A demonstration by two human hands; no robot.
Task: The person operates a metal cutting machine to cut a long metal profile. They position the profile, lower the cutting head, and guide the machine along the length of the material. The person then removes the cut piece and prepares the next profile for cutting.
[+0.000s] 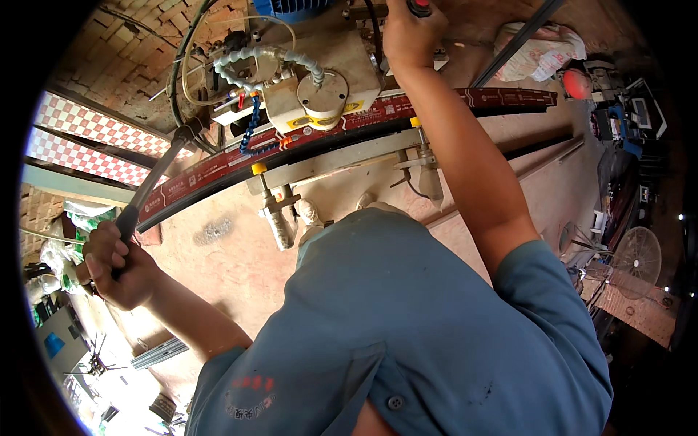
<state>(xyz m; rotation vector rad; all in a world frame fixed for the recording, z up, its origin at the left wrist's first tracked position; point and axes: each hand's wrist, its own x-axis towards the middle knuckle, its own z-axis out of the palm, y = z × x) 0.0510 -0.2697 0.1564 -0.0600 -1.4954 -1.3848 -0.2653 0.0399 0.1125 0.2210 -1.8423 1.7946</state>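
Note:
My left hand [122, 265] is closed around the dark grip of a long lever [156, 178] that slants up to the machine. At the upper edge my right hand [416, 36] is closed around a black knob-like piece with a red button [419, 6]; its fingers are partly out of the picture. Between my arms stands a metal machine head [320, 94] with a pale segmented coolant hose [251, 55] and a blue nozzle hose [251, 125]. Beneath it a long profile with dark red protective film [211, 167] runs across the machine bed. Neither hand touches that profile.
Two clamping cylinders with yellow caps, a left one [276, 214] and a right one [429, 171], stand in front of the profile. My shoes [309, 213] are just below. A fan [637, 256] stands at the right, and a white sack [542, 52] lies at the back right.

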